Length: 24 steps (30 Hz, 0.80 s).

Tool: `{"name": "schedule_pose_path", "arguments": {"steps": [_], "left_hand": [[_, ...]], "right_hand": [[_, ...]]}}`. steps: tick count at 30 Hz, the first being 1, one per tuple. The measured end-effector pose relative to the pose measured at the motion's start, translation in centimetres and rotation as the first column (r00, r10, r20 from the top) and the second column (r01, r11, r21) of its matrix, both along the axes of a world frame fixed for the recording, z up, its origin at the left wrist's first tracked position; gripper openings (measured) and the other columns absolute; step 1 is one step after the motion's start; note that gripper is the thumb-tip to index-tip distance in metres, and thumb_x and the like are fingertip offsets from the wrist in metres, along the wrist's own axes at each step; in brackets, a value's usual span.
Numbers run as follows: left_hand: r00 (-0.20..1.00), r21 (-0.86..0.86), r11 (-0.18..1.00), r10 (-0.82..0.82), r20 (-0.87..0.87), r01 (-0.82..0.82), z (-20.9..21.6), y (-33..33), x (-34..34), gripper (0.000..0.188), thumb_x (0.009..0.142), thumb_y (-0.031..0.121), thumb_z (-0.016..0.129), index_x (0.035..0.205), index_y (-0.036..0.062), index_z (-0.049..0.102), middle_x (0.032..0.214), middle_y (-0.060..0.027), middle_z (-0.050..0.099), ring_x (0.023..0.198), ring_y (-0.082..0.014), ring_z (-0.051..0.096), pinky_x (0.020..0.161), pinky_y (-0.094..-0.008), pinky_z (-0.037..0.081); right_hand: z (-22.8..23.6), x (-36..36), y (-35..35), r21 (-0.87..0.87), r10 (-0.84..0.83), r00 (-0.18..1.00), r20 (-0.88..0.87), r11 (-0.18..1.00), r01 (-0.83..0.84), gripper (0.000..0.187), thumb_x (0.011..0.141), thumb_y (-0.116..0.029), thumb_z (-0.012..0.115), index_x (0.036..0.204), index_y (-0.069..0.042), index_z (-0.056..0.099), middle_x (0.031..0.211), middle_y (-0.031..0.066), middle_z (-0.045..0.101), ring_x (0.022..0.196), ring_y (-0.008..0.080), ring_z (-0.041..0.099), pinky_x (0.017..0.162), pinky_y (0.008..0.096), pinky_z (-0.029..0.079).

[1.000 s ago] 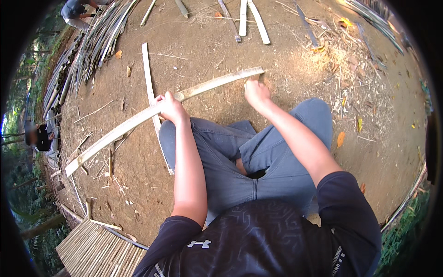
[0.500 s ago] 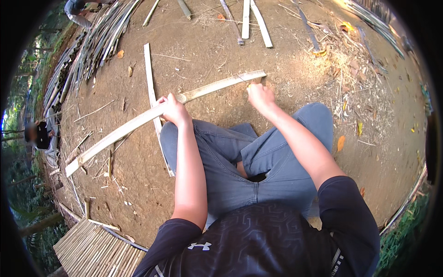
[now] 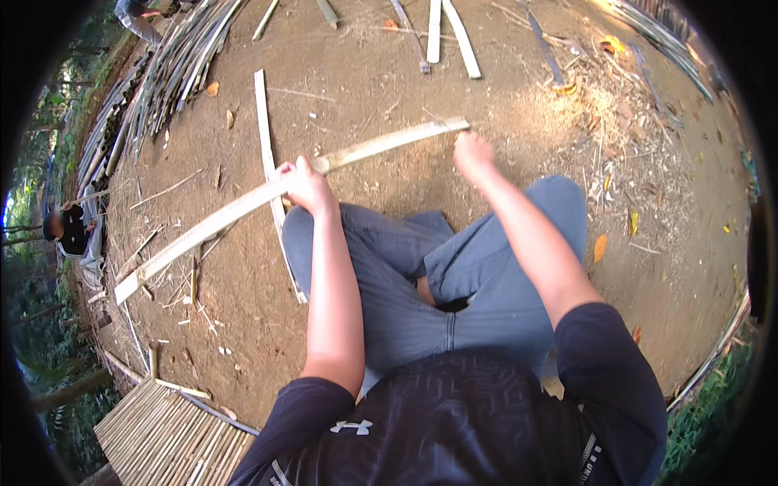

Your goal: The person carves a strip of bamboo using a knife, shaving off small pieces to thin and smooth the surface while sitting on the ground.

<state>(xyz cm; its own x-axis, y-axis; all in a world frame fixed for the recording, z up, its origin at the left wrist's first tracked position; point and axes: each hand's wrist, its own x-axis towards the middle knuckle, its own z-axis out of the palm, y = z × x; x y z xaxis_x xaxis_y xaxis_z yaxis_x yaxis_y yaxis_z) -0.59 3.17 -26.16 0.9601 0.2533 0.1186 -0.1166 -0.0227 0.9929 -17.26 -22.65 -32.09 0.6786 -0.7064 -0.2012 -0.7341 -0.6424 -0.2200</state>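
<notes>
A long split bamboo strip [image 3: 215, 227] lies slantwise in front of me, pale inner face up, its far right end raised toward my right hand. My left hand [image 3: 308, 186] is closed around the strip near its middle, beside a node. Just below the strip's right end, my right hand [image 3: 475, 155] is a fist around a knife; its thin blade shows only faintly near the strip, and the handle is hidden by my fingers. A second pale bamboo strip [image 3: 264, 121] lies on the ground, passing under the first.
More bamboo strips [image 3: 460, 39] lie ahead. Shavings [image 3: 604, 121] cover the ground at right. A pile of bamboo poles [image 3: 174, 69] lies far left, near a seated person [image 3: 77, 231]. A slatted bamboo platform [image 3: 174, 433] stands at lower left.
My right hand has moved slightly right and up, to the strip's far end. My left hand keeps its grip, and the strip's right end has risen a little.
</notes>
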Motion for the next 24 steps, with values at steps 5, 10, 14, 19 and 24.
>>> {"name": "schedule_pose_path", "arguments": {"steps": [5,10,14,19,24], "left_hand": [[0.998,-0.024,0.999,0.043,0.042,-0.042,0.2,0.5,0.8,0.022,0.08,0.009,0.061,0.092,0.0036,0.044,0.085,-0.0051,0.045,0.075,-0.0137,0.046,0.069,-0.0276,0.041],[0.995,0.06,0.997,0.039,0.092,-0.044,0.3,0.4,0.5,0.023,0.081,0.009,0.062,0.095,0.0024,0.045,0.087,-0.0063,0.047,0.077,-0.0154,0.048,0.072,-0.0306,0.043],[0.997,0.066,0.998,0.02,0.071,-0.025,-0.9,0.4,1.2,0.022,0.081,0.007,0.062,0.094,0.0057,0.044,0.085,-0.0039,0.046,0.069,-0.0124,0.047,0.056,-0.03,0.043],[1.0,0.008,1.0,0.022,0.0,-0.022,-0.9,1.2,1.0,0.024,0.079,0.006,0.062,0.094,0.0048,0.043,0.081,-0.0025,0.044,0.068,-0.0122,0.046,0.058,-0.0308,0.042],[0.997,-0.048,0.999,0.012,0.074,-0.009,0.8,-0.4,0.2,0.02,0.079,0.005,0.062,0.09,0.0047,0.044,0.079,-0.0019,0.042,0.069,-0.0121,0.042,0.064,-0.0273,0.039]], "right_hand": [[3.6,1.7,4.9,0.001,0.202,0.979,-0.005,0.979,-0.202,0.018,0.088,-0.01,0.054,0.086,0.0,0.069,0.085,0.0207,0.07,0.078,0.0312,0.071,0.06,0.0426,0.058],[2.1,2.2,2.2,-0.003,0.083,0.994,-0.064,0.996,-0.084,0.021,0.089,-0.011,0.053,0.1,0.003,0.064,0.085,0.022,0.07,0.076,0.0278,0.072,0.057,0.0405,0.058],[0.2,0.2,-0.8,-0.012,0.049,0.999,-0.008,0.999,-0.049,0.019,0.09,-0.008,0.051,0.088,0.0,0.068,0.088,0.0185,0.071,0.078,0.0298,0.072,0.062,0.0413,0.059],[2.4,1.2,3.6,0.041,0.151,0.985,0.083,0.987,-0.155,0.018,0.089,-0.01,0.051,0.09,-0.002,0.068,0.087,0.0226,0.07,0.083,0.033,0.071,0.071,0.0453,0.058],[-0.2,1.8,0.9,0.059,0.021,0.998,-0.051,0.998,-0.018,0.024,0.09,-0.013,0.049,0.096,-0.004,0.07,0.097,0.0191,0.07,0.091,0.0332,0.069,0.077,0.045,0.057]]}}
